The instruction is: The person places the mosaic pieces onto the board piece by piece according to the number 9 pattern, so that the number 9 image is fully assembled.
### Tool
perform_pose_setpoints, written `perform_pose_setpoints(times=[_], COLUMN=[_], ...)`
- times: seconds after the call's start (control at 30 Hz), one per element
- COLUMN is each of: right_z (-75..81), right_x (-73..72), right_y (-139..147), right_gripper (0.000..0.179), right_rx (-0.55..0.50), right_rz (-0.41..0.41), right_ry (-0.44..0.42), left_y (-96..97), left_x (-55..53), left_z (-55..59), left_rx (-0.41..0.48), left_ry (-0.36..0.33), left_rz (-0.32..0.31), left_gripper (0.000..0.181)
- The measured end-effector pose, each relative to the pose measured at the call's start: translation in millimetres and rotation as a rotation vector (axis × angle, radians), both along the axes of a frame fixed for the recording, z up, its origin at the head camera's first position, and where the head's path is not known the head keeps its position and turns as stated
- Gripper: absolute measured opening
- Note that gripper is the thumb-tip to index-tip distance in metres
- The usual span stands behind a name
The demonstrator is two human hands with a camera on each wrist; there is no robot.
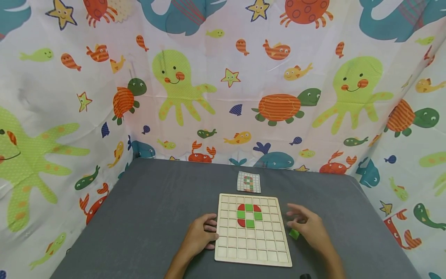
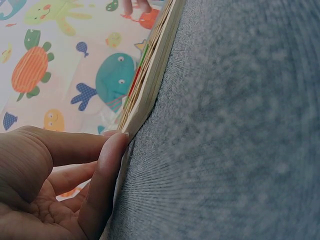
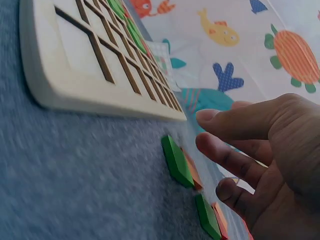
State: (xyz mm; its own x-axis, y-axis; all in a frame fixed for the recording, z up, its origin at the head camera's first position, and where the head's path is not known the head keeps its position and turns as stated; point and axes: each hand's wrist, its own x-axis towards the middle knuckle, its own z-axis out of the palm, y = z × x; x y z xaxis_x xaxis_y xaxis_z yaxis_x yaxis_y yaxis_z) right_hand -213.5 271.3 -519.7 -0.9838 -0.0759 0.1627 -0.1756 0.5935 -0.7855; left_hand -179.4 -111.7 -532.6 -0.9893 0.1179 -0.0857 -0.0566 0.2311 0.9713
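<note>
The pale wooden gridded board (image 1: 242, 254) lies between the hands, its left edge pinched between thumb and finger of the left hand (image 1: 199, 235), while the right hand (image 1: 310, 224), fingers parted and empty, hovers just beside a small green block (image 1: 294, 234), the board's side edges running away from the person, its longer axis unclear.

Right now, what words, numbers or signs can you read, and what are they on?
None: I can't read any word, number, brand or sign.
Small card: a grid with a coloured pattern; any tiny print would be too small and blurred to read.
Board and coloured pieces: no writing I can see.
Sea-animal curtain: no letters I can see.
</note>
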Motion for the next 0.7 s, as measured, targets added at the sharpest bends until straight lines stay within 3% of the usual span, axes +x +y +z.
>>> perform_pose_setpoints(times=[0.53, 0.7], right_z=[5.0, 5.6], right_x=[2.7, 3.7], right_y=[13.6, 16.0], right_gripper=[0.065, 0.066], right_rx=[0.039, 0.044], right_rz=[-0.095, -0.094], right_ry=[-0.174, -0.189], left_y=[-1.4, -1.7], left_x=[0.4, 0.4], left_z=[2.2, 2.7], left_rx=[0.025, 0.023], left_ry=[-0.005, -0.006], left_rz=[-0.003, -0.003], left_gripper=[0.066, 0.066])
